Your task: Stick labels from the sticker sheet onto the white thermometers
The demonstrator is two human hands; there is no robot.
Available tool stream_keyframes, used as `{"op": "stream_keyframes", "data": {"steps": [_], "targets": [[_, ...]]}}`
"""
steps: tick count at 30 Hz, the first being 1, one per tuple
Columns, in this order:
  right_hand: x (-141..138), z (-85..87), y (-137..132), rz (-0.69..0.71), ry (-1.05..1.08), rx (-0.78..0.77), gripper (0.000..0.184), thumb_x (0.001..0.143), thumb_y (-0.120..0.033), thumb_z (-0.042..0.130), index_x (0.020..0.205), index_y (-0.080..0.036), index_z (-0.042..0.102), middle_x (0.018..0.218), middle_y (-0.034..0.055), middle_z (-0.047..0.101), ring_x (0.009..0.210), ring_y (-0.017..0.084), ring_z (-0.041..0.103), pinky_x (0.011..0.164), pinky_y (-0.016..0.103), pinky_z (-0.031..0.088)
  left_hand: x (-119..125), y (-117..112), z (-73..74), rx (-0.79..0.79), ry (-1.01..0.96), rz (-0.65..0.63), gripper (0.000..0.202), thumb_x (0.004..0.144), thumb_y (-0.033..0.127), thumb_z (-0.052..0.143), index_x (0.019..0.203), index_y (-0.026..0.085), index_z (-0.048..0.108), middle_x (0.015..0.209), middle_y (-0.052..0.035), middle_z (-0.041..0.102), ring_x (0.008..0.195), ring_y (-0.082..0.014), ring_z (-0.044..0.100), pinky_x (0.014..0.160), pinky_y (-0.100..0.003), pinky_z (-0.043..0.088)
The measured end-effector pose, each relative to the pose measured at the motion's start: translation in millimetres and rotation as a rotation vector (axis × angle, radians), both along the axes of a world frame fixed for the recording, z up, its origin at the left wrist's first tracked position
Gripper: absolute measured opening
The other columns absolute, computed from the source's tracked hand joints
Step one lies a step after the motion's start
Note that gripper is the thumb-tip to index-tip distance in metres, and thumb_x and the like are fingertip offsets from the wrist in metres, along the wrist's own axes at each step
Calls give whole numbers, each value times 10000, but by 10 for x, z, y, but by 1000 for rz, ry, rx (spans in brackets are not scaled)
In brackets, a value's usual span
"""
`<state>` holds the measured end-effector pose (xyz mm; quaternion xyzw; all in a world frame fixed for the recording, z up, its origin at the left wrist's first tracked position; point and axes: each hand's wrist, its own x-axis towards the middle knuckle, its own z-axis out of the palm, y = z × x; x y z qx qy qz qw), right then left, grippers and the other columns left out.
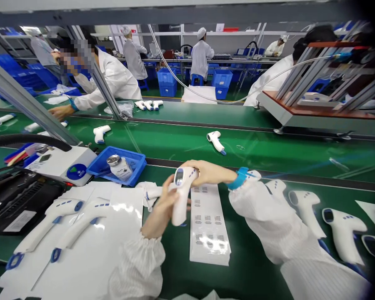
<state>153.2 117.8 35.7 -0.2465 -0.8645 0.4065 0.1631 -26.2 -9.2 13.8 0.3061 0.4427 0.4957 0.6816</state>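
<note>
A white infrared thermometer (183,196) with a small dark screen is held up in front of me. My left hand (162,210) wraps its handle from the left. At its head, my right hand (208,171) grips from the far right side, the fingertips partly hidden behind it; a blue wristband circles that wrist. Just below and right of the held thermometer lies a sheet of printed labels (209,229). On white paper at left rest two more thermometers (78,227). Several others (343,233) stand in a row beside my right sleeve.
A blue tray (137,175) with a metal-capped bottle (120,166) sits beyond the paper, next to a white device (62,164). Thermometers (217,141) lie on the green conveyor belt (175,141). A metal post (28,87) slants at left; a fixture (318,91) stands far right. Co-workers sit opposite.
</note>
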Motion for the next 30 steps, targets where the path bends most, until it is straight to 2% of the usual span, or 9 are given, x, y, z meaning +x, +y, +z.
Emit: {"op": "stream_keyframes", "data": {"steps": [2, 4, 6, 8, 10, 14, 25, 27, 30], "targets": [[91, -34, -259, -127, 21, 113, 469, 738, -220, 720, 1190, -255, 604, 1190, 47, 617, 1118, 227, 561, 979, 407, 456, 184, -23, -21, -35, -94, -128, 716, 779, 288, 683, 1409, 217, 351, 905, -29, 596, 573, -107, 553, 536, -268, 498], [215, -155, -498, -334, 1, 163, 404, 803, -256, 676, 1199, -250, 593, 1201, 69, 604, 1140, 237, 552, 982, 433, 454, 347, -67, -65, -23, -100, -43, 762, 785, 245, 674, 1446, 285, 296, 822, 25, 550, 480, -62, 452, 438, -211, 430], [372, -336, -729, -512, -60, 148, 251, 850, -238, 616, 1101, -228, 628, 1108, 68, 636, 1063, 233, 591, 930, 427, 482, 450, -116, -122, -13, -63, 47, 819, 805, 248, 659, 1476, 368, 205, 783, 53, 513, 476, -60, 430, 417, -192, 422], [536, -537, -959, -606, -138, 106, 100, 864, -218, 584, 924, -221, 663, 994, 50, 662, 963, 228, 625, 859, 410, 511, 507, -158, -186, -30, -19, 19, 863, 813, 287, 659, 1492, 395, 137, 752, 63, 503, 484, -74, 444, 419, -199, 447], [668, -721, -1176, -661, -190, 75, 104, 862, -223, 582, 811, -231, 673, 942, 39, 675, 894, 230, 644, 793, 401, 532, 558, -187, -257, -54, 4, -60, 889, 812, 327, 660, 1504, 383, 105, 703, 70, 491, 479, -86, 443, 414, -203, 457], [767, -952, -1475, -796, -137, 55, 134, 876, -271, 580, 839, -256, 707, 944, 42, 695, 865, 239, 662, 729, 398, 554, 691, -172, -399, -93, 61, -115, 885, 812, 325, 654, 1510, 357, 111, 661, 78, 455, 445, -74, 404, 404, -191, 435], [702, -1001, -1421, -782, -4, -139, 144, 864, -279, 578, 793, -236, 696, 936, 46, 690, 858, 223, 649, 743, 382, 537, 807, -52, -505, 10, 202, -84, 798, 851, 301, 604, 1510, 335, 156, 806, 9, 553, 403, -63, 370, 397, -222, 390], [683, -977, -1393, -751, -51, -110, 112, 840, -234, 584, 759, -229, 661, 914, 39, 678, 843, 217, 625, 749, 386, 524, 810, -56, -517, 24, 196, -76, 800, 847, 301, 608, 1509, 343, 160, 868, -6, 571, 413, -62, 380, 395, -222, 395], [632, -859, -1428, -657, -156, 87, 125, 793, -133, 570, 706, -217, 600, 863, 44, 661, 847, 231, 587, 763, 411, 490, 806, -66, -546, 46, 179, -83, 802, 849, 311, 611, 1507, 367, 155, 1014, -36, 592, 416, -52, 390, 392, -225, 402]]}}
